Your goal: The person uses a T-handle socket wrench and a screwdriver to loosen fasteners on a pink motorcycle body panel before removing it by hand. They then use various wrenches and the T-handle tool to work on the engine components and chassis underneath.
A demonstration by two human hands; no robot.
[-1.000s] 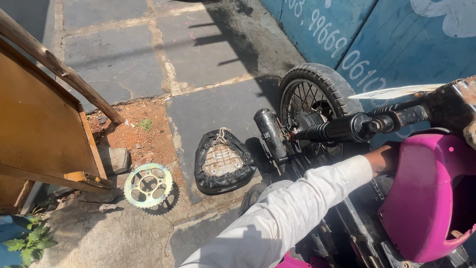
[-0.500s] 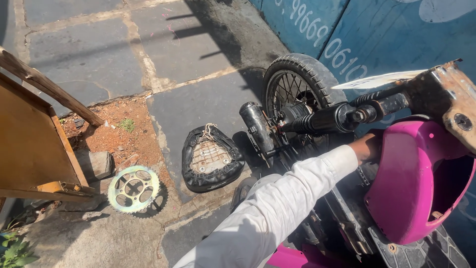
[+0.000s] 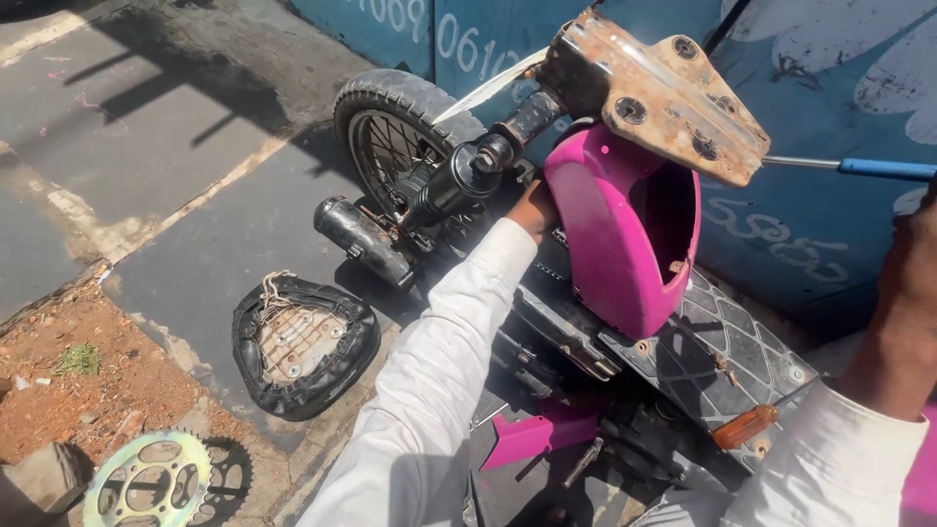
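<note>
Reaching my left hand [image 3: 532,207] in behind the pink body panel [image 3: 625,234] at twelve o'clock, I am touching its edge beside the black shock absorber [image 3: 454,183] — whether the fingers are closing on anything I cannot tell. My right hand [image 3: 913,283], at three o'clock, is partly cut off; its grip is unclear. An upturned seat [image 3: 303,344] is lying at nine o'clock.

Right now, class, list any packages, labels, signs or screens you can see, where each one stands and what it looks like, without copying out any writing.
Painted sign: on the blue wall behind the motorbike, a row of white painted characters along the top left, fainter white characters lower right.
White painted shape: upper right of the same wall, a flaking pale patch.
Packages, stuck-on labels, screens: none in view.
</note>
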